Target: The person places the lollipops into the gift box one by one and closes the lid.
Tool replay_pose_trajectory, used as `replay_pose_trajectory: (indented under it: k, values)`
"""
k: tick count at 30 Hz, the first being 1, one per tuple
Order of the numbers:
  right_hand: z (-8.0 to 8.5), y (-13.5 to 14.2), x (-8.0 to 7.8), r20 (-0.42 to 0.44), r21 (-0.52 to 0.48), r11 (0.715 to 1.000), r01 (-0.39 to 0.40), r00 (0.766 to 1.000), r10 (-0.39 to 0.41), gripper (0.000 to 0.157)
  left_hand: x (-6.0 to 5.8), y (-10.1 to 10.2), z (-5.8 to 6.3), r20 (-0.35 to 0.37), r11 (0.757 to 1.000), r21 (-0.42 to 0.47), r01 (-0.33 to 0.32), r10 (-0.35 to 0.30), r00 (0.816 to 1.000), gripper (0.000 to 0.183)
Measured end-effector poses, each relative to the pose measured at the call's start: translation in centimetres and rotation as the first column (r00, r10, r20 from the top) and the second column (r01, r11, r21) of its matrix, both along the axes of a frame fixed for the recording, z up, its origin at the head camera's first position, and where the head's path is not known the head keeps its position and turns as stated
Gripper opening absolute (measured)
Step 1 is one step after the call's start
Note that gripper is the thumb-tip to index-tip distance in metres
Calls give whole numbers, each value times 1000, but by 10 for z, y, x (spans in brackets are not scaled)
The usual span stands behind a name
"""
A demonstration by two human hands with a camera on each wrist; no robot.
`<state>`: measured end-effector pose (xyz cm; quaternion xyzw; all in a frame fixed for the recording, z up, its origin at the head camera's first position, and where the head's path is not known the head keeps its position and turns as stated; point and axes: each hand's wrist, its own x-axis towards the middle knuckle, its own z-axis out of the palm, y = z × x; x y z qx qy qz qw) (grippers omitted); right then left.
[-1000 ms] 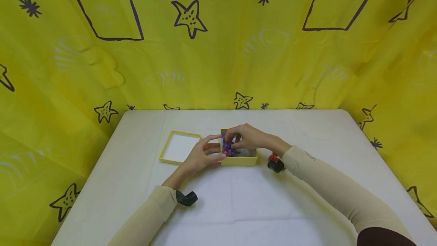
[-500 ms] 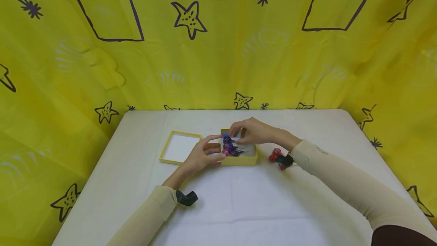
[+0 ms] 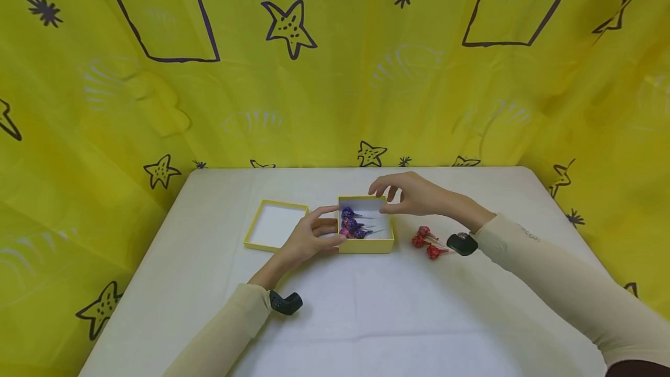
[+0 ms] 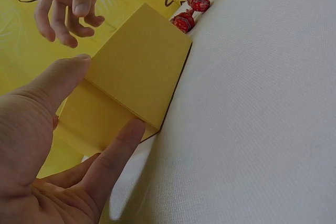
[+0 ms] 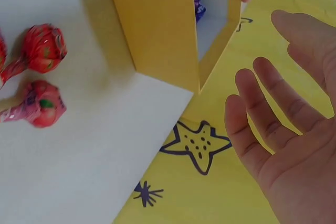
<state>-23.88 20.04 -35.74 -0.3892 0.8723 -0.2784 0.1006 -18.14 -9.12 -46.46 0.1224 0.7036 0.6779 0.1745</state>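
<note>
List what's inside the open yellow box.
Inside the yellow box lie lollipops in purple and pinkish wrappers, heads toward its left wall, sticks pointing right. Its front wall and the left hand cover the near left corner, so I can't give an exact count.

Your left hand (image 3: 307, 237) is touching a lidless yellow box (image 3: 366, 246) sitting toward the table's (image 3: 450, 319) far edge. Inside, purple lollipops (image 3: 348, 213) are lying, sticks pointing right; red lollipops (image 3: 433, 252) are resting right of it.
</note>
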Motion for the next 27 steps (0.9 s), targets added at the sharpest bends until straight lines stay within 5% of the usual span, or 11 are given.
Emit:
replay_pose_trajectory:
  k: [18,27]
  values:
    - [-7,50,14,-6,23,992,122,992,-122,44,0,-1,0,0,1000,14,9,-9,1000,78]
    - [-15,60,19,14,33,992,122,992,-123,45,-1,-2,-2,-11,1000,11,9,-9,1000,78]
